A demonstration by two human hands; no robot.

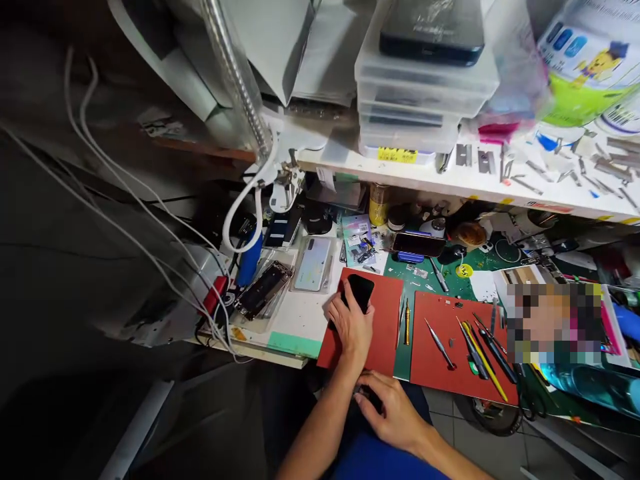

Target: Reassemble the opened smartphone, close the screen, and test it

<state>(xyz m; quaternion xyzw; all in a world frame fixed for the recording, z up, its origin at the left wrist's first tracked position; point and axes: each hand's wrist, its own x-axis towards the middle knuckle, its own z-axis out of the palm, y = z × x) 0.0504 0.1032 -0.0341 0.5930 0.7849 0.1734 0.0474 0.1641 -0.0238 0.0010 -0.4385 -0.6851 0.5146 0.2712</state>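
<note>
1. The black phone (363,291) lies on the left of 2 red mats (387,313), dark glossy face up. Its visible end points away from the person and slightly right; its long axis seems to run from there back toward the person, leaning left at the near end.
2. The left hand (351,321) is laid over the phone from the near side, so the phone sits beneath and just beyond the fingers. The index finger stretches along the dark face, the thumb is by the right edge, and the other fingers bend toward the left side. I cannot tell whether the hand grips the phone or only rests on it.
3. The right hand (387,407) is below the mat's near edge, close to the left forearm and apart from the phone. Its fingers are half curled; I cannot tell whether they hold anything.
4. The phone's near part is hidden under the left hand, so its full outline cannot be made out.
5. Right of the phone, a gold screwdriver (407,323) lies between the 2 mats, pointing roughly away from the person.
6. A pixelated patch hides part of the printed sheet (614,323) at right; the picture's top edge cuts off the large tub (590,73).
</note>
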